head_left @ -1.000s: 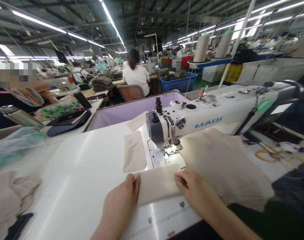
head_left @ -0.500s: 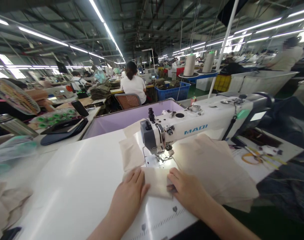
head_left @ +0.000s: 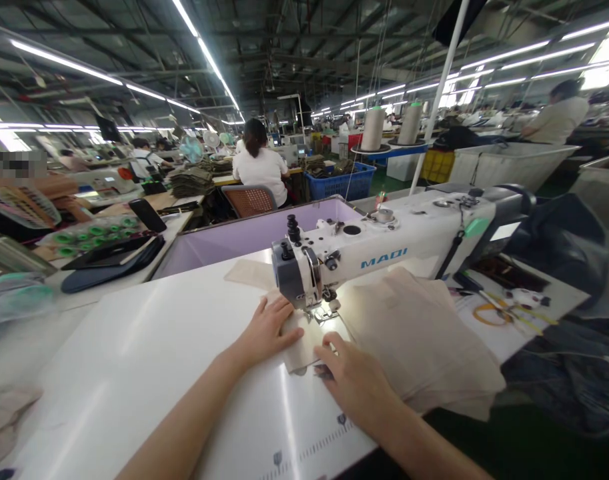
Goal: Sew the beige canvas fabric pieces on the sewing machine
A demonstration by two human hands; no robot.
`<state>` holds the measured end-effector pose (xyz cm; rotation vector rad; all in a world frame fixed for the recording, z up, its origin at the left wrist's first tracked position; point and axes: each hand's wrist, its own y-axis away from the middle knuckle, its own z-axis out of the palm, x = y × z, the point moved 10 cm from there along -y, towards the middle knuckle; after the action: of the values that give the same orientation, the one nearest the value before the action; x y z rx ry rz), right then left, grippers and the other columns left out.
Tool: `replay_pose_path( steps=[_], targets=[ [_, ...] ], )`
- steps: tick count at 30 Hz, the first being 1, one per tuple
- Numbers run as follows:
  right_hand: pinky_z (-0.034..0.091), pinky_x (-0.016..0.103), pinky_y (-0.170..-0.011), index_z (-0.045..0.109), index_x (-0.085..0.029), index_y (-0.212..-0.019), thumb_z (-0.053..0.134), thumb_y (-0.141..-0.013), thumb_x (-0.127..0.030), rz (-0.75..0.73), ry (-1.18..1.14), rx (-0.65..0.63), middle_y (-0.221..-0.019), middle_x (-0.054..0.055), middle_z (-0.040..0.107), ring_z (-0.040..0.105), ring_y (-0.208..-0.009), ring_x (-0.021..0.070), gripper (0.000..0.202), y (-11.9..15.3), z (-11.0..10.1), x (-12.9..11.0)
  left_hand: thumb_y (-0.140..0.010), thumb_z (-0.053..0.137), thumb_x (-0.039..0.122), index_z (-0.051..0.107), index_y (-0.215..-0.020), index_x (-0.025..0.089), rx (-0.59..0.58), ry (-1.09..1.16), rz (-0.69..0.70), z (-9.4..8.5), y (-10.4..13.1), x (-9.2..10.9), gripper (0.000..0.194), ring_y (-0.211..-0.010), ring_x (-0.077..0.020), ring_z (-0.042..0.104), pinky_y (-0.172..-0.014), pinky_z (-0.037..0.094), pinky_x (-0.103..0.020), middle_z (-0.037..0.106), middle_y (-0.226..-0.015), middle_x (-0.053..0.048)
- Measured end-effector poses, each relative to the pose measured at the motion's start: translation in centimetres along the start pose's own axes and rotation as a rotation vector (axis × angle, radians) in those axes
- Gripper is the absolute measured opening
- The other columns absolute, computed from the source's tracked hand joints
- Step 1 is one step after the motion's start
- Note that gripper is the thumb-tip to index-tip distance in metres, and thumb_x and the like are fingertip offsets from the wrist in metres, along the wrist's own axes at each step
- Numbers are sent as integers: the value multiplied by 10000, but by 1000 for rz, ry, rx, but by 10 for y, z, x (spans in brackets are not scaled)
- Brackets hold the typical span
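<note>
A small beige fabric piece (head_left: 304,343) lies at the presser foot (head_left: 325,313) of a white sewing machine (head_left: 384,240). My left hand (head_left: 269,330) rests flat on the fabric's left side, fingers stretched and thumb apart. At its near right edge my right hand (head_left: 347,367) has curled fingers closed on the cloth. A small dark object (head_left: 323,371) shows under those fingers; I cannot make out what it is. Another beige strip (head_left: 251,273) lies behind my left hand. Larger beige fabric panels (head_left: 409,333) are stacked right of the needle, partly under the machine arm.
The white table (head_left: 149,373) has a printed ruler along its near edge. Orange-handled scissors (head_left: 489,312) lie at right. Behind stand a lilac-lined bin (head_left: 224,240), thread cones (head_left: 373,130) and a seated person (head_left: 260,167). More beige cloth (head_left: 7,417) lies at far left.
Both hands have moved forward and brought the fabric piece up to the presser foot, turning it. My left hand now covers where a second beige piece lay. The view has shifted slightly.
</note>
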<state>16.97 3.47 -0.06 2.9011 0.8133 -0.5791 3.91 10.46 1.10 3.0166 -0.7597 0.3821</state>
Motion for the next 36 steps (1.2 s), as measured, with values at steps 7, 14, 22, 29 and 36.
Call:
replay_pose_path(
  steps=[7, 14, 22, 29, 36],
  targets=[
    [530, 316, -771, 634, -198, -1126, 598, -927, -159, -16, -23, -25, -1235, 43, 655, 671, -1000, 227, 206, -2, 2, 0, -936, 596, 467, 645, -1274, 220, 37, 100, 54, -3, -15, -11, 422, -1267, -355, 554, -1146, 331, -611, 643, -1343, -112],
    [519, 299, -731, 626, -207, -1136, 605, -922, -165, -33, -30, 24, -1238, 38, 657, 673, -977, 216, 220, -1, 2, 1, -931, 593, 512, 660, -1255, 227, 76, 120, 62, -3, -16, -14, 436, -1268, -359, 559, -1151, 332, -598, 646, -1341, -114],
    [512, 307, -733, 622, -193, -1134, 594, -910, -147, -48, -42, 17, -1253, 49, 649, 689, -926, 207, 231, -3, 2, 1, -938, 590, 500, 651, -1281, 230, 61, 134, 64, -2, -17, -14, 440, -1260, -350, 565, -1155, 334, -569, 649, -1342, -109],
    [477, 293, -652, 629, -194, -1054, 578, -926, -175, -34, 13, 12, -1191, 36, 663, 691, -847, 190, 140, -7, 1, 0, -946, 581, 497, 653, -1270, 211, 47, 128, 100, -4, -19, -12, 438, -1270, -340, 554, -1148, 349, -529, 644, -1353, -111],
    [473, 285, -659, 639, -197, -1031, 566, -943, -196, -44, 4, 9, -1145, 36, 676, 692, -857, 194, 114, -7, -3, 0, -932, 621, 438, 681, -1201, 221, 78, 27, 101, -17, -22, -3, 351, -1215, -333, 592, -1097, 424, -523, 674, -1296, -94]
  ],
)
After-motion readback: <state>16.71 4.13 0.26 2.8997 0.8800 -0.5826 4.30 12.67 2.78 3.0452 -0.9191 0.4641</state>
